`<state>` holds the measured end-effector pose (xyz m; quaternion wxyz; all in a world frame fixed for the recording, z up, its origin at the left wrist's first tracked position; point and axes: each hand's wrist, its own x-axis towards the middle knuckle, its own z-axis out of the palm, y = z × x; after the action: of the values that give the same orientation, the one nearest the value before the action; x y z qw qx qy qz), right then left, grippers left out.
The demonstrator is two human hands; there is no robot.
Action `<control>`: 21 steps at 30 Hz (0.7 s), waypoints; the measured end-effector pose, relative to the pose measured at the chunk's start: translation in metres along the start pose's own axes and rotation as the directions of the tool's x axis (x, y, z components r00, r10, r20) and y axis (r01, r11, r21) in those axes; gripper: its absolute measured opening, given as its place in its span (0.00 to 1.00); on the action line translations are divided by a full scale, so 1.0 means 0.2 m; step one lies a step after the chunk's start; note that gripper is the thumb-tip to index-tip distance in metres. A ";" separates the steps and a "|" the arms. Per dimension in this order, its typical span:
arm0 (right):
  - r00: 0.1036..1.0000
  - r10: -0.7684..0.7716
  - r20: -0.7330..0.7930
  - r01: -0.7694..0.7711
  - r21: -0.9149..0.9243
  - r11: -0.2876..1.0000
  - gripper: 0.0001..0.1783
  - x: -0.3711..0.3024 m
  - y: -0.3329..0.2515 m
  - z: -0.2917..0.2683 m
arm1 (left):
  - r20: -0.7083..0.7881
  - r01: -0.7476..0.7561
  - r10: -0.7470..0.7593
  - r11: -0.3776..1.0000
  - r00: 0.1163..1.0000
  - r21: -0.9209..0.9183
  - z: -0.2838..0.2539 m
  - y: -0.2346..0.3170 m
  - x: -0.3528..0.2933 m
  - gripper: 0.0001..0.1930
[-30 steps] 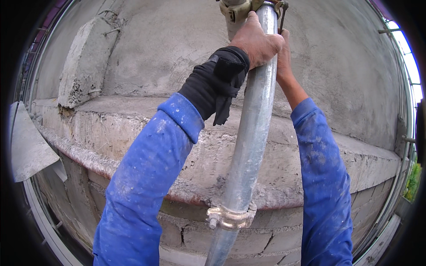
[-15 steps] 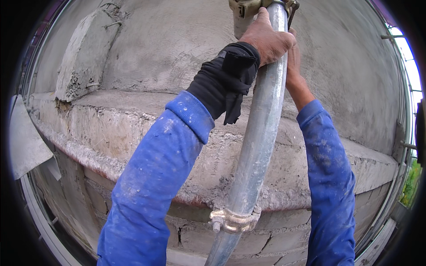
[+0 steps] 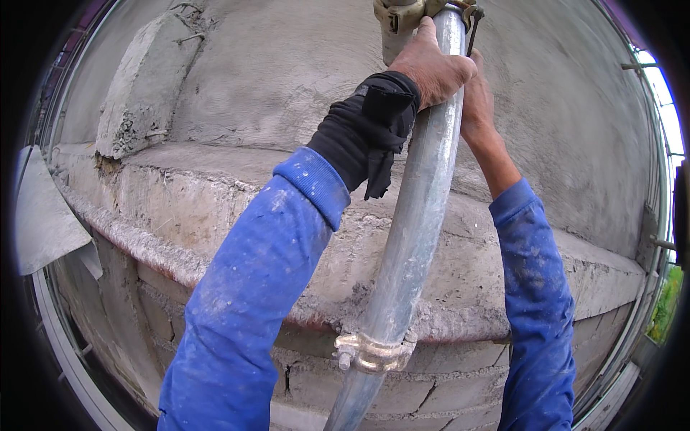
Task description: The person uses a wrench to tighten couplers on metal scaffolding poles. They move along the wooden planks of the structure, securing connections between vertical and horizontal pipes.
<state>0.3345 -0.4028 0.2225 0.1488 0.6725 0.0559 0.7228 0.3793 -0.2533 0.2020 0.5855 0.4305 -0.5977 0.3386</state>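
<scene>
A galvanized metal pipe [image 3: 410,208] runs up in front of me, leaning slightly right toward its top. My left hand [image 3: 435,70], with black cloth wrapped about the wrist, grips it near the upper end, thumb pointing up. Just above, at the top edge, a coupler clamp [image 3: 431,7] surrounds the pipe and is partly cut off. A thin dark rod [image 3: 473,32] hangs at its right side. My right hand [image 3: 477,100] is raised close against the pipe's right side, below that rod; the pipe and my left hand hide most of its fingers. Lower down, another clamp [image 3: 375,353] with a bolt encircles the pipe.
Behind the pipe stands a grey plastered wall [image 3: 273,79] with a rough concrete ledge [image 3: 194,194] and blockwork below. A broken concrete stub [image 3: 140,93] with protruding rods juts out at left. A grey sheet [image 3: 44,215] and metal rails [image 3: 61,345] line the left edge.
My right wrist and forearm have shifted slightly right, and more of the hand's back shows. My left hand keeps its grip on the pipe. The view has moved a little.
</scene>
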 end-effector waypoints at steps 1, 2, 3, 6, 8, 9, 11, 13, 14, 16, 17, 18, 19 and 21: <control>0.999 -0.039 -0.018 0.039 -0.018 0.999 0.38 0.02 0.00 0.02 | -0.015 0.005 -0.004 1.000 1.000 0.012 -0.04 0.01 -0.01 0.53; 0.997 -0.070 -0.035 0.068 -0.054 0.996 0.41 0.02 0.03 0.03 | -0.018 0.006 -0.006 1.000 1.000 0.008 -0.03 0.01 -0.01 0.53; 0.997 -0.076 -0.032 0.075 -0.012 0.997 0.40 0.05 0.07 0.04 | -0.021 0.008 -0.007 1.000 1.000 0.004 -0.03 0.01 -0.01 0.53; 0.996 -0.085 -0.006 0.085 0.039 0.996 0.37 0.10 0.15 0.05 | 0.001 -0.010 0.010 0.999 1.000 -0.032 0.00 0.00 0.00 0.54; 0.996 -0.085 0.032 0.083 0.062 0.995 0.35 0.10 0.10 0.02 | -0.012 -0.039 0.039 0.999 0.999 -0.012 -0.01 -0.02 0.02 0.55; 0.996 -0.068 0.053 0.063 0.086 0.994 0.33 0.09 0.08 0.00 | -0.027 -0.063 0.063 0.998 0.998 0.007 0.00 -0.04 0.03 0.55; 0.986 0.015 0.166 -0.051 0.212 0.976 0.30 0.03 -0.02 -0.14 | -0.012 -0.058 0.058 0.998 0.998 -0.009 0.00 -0.03 0.02 0.56; 0.914 0.103 0.392 -0.290 0.456 0.841 0.27 -0.07 -0.19 -0.34 | 0.046 0.012 -0.011 1.000 0.999 -0.028 -0.06 -0.01 -0.02 0.58; 0.851 0.111 0.513 -0.425 0.548 0.720 0.25 -0.06 -0.24 -0.49 | 0.028 0.016 -0.016 1.000 0.999 -0.008 -0.07 -0.02 -0.02 0.58; 0.695 0.056 0.717 -0.625 0.564 0.540 0.19 0.15 -0.36 -0.79 | -0.019 0.022 -0.021 0.998 1.000 0.051 -0.10 -0.06 0.00 0.59; 0.616 0.079 0.784 -0.751 0.553 0.360 0.18 0.34 -0.32 -0.97 | -0.024 -0.010 0.010 1.000 1.000 0.009 -0.04 -0.04 0.01 0.59; 0.528 0.080 0.846 -0.844 0.512 0.160 0.18 0.48 -0.29 -1.10 | -0.011 -0.030 0.030 0.999 0.999 -0.012 -0.01 -0.01 0.03 0.59; 0.414 0.067 0.908 -0.906 0.418 -0.066 0.10 0.48 -0.31 -1.12 | -0.012 -0.032 0.032 0.999 0.999 -0.016 0.00 -0.01 0.02 0.59; 0.319 0.028 0.947 -0.911 0.315 -0.268 0.04 0.44 -0.35 -1.09 | 0.010 -0.001 0.001 1.000 1.000 -0.014 0.00 -0.01 0.00 0.58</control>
<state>0.1236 -0.2852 0.2668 -0.6791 0.7051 0.1234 0.1629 0.3820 -0.2535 0.2023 0.5855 0.4279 -0.6029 0.3325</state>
